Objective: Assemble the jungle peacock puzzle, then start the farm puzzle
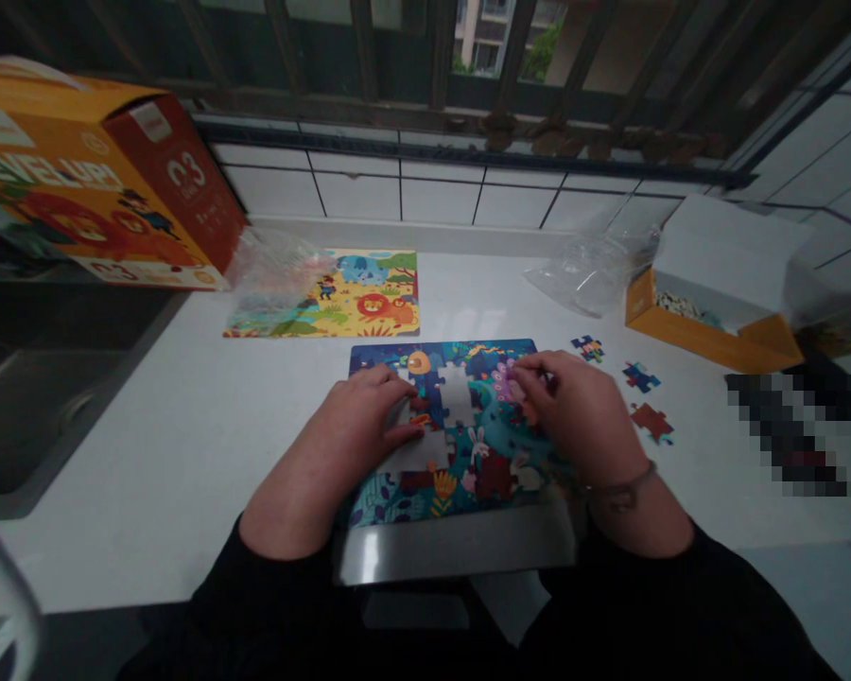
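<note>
A jigsaw puzzle [489, 430] in a blue tray lies before me, with bare grey gaps [458, 395] among its fitted animal pieces. My left hand [373, 416] rests over the puzzle's left side, thumb and forefinger apart around a piece with orange on it [420, 419]. At the upper right, the thumb and forefinger of my right hand [567, 397] pinch at a purple-patterned puzzle piece [502, 378]; the hand hides part of the picture. Loose puzzle pieces lie right of the tray: a multicoloured one [588, 348], a blue one [641, 377] and a reddish-brown one [652, 423].
A yellow picture sheet [375, 298] lies behind the puzzle, partly under clear plastic wrap [276, 260]. An orange box [78, 180] stands at left beside a dark sink [49, 378]. At right are a plastic bag [581, 274] and an open small box [709, 331].
</note>
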Demonstrator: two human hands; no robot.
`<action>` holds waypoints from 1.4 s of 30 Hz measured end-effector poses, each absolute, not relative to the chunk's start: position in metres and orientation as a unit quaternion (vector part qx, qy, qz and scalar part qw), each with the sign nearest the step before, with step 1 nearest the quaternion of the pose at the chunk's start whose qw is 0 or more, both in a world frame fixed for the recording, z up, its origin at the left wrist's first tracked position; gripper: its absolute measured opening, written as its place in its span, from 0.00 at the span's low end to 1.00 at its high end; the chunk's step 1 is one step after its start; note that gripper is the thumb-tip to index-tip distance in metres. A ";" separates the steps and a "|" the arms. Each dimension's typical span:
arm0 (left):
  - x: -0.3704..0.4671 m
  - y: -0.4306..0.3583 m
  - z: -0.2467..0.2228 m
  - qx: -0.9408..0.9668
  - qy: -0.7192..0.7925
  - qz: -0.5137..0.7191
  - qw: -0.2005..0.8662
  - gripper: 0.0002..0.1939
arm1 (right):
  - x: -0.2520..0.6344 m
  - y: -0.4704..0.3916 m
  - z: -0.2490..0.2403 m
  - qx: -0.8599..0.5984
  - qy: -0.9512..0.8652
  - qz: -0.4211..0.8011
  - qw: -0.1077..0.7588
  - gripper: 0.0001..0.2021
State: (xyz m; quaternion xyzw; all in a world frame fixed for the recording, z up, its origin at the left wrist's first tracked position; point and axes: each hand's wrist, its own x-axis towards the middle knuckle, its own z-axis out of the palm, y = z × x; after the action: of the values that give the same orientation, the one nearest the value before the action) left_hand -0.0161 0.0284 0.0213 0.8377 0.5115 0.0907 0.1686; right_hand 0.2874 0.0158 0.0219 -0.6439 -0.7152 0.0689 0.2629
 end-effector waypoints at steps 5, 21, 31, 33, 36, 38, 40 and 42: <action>-0.013 0.028 0.022 0.849 0.493 0.071 0.176 0.21 | 0.347 0.011 0.029 -0.723 -0.661 0.012 0.201 0.11; -0.011 0.028 0.014 0.853 0.501 0.058 0.132 0.23 | 0.344 0.004 0.024 -0.619 -0.776 0.095 0.076 0.15; -0.010 0.026 0.018 0.856 0.498 0.040 0.133 0.22 | 0.322 0.005 0.023 -0.582 -0.802 0.122 0.061 0.08; -0.009 0.026 0.018 0.856 0.501 0.036 0.127 0.22 | 0.322 0.005 0.022 -0.579 -0.802 0.129 0.069 0.06; -0.008 0.025 0.017 0.853 0.507 0.033 0.118 0.22 | 0.323 0.006 0.020 -0.575 -0.804 0.131 0.075 0.07; -0.007 0.024 0.017 0.854 0.508 0.032 0.108 0.22 | 0.322 0.007 0.019 -0.573 -0.805 0.133 0.078 0.08; -0.005 0.022 0.019 0.855 0.508 0.024 0.099 0.21 | 0.321 0.007 0.019 -0.576 -0.802 0.136 0.077 0.07; -0.002 0.020 0.021 0.855 0.512 0.009 0.087 0.21 | 0.318 0.006 0.020 -0.581 -0.799 0.138 0.072 0.06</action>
State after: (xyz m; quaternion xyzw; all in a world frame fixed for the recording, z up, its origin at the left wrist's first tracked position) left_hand -0.0021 0.0197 0.0210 0.8546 0.5118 0.0086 0.0874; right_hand 0.3184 0.0061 0.0200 -0.5807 -0.7992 0.1376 0.0719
